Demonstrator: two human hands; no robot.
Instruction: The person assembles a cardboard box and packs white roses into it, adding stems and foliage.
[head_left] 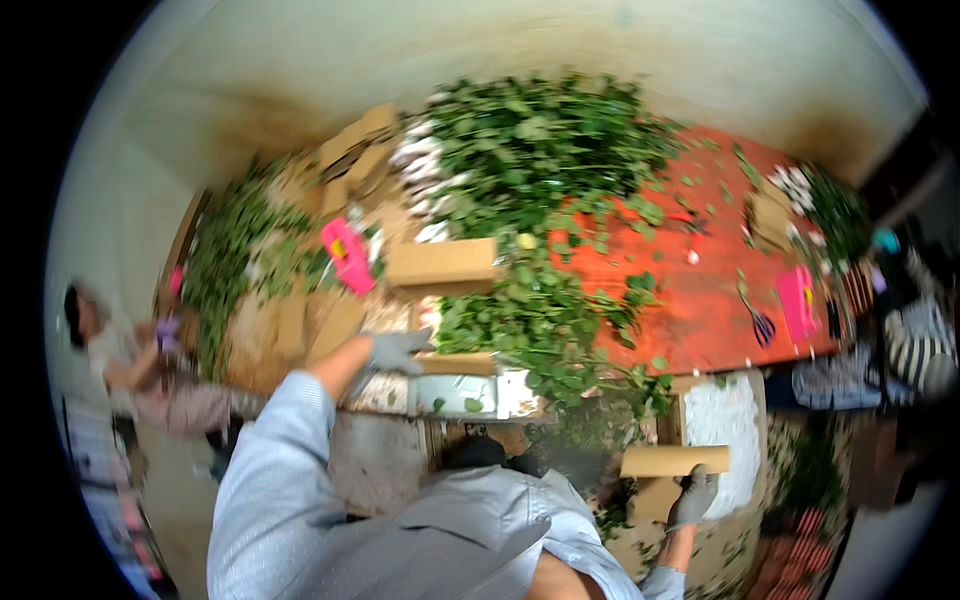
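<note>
My left hand point(400, 352), in a grey glove, lies at the table's near edge with its fingers stretched out. It is beside a cardboard strip point(456, 364) and the flower-head end of a bunch of leafy stems point(520, 325). A larger folded cardboard piece point(442, 263) stands just beyond the bunch. Low on the right, my right hand point(692, 498), also gloved, grips a brown cardboard sheet point(674, 460). The sheet is over a stand with a white-covered top point(722, 430). Its thumb and fingers are partly hidden at the sheet's lower edge.
Wrapped bunches with dense foliage point(550, 140) are piled at the back. Pink tools point(347, 256) point(797, 304) lie left and right. Scissors point(762, 325) rest on the red tabletop point(690, 270). Loose cardboard point(360, 155) is stacked back left. Another person point(150, 365) works at far left.
</note>
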